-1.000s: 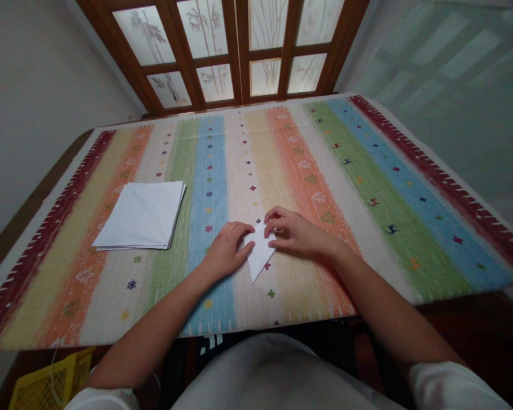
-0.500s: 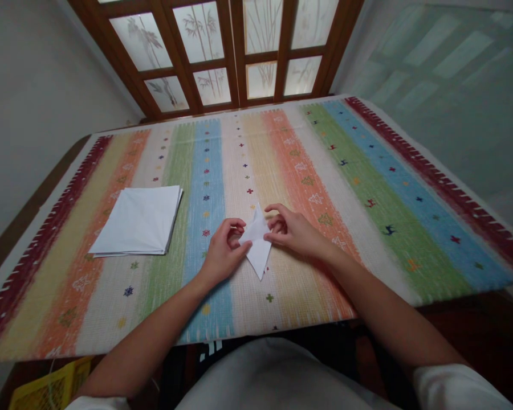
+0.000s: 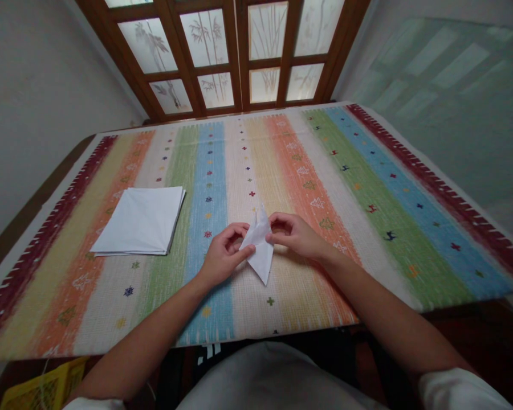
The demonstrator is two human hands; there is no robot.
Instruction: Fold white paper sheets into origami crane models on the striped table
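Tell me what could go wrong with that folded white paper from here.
The folded white paper is pinched between the left hand and right hand, so its layers might slip out of line if either grip loosens. Its narrow point juts out below the hands, unsupported by fingers, and could bend or crease unevenly.

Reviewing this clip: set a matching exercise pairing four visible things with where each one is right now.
Things:
1. Stack of white paper sheets
2. Folded white paper
3. Yellow plastic crate
4. Wood-framed frosted panels

Places:
A. Below the near edge of the striped cloth, lower left
B. Beyond the cloth's far edge
C. Between the left hand and right hand
D. Flat on the cloth, left of the hands

Pairs: 1-D; 2-C; 3-A; 4-B
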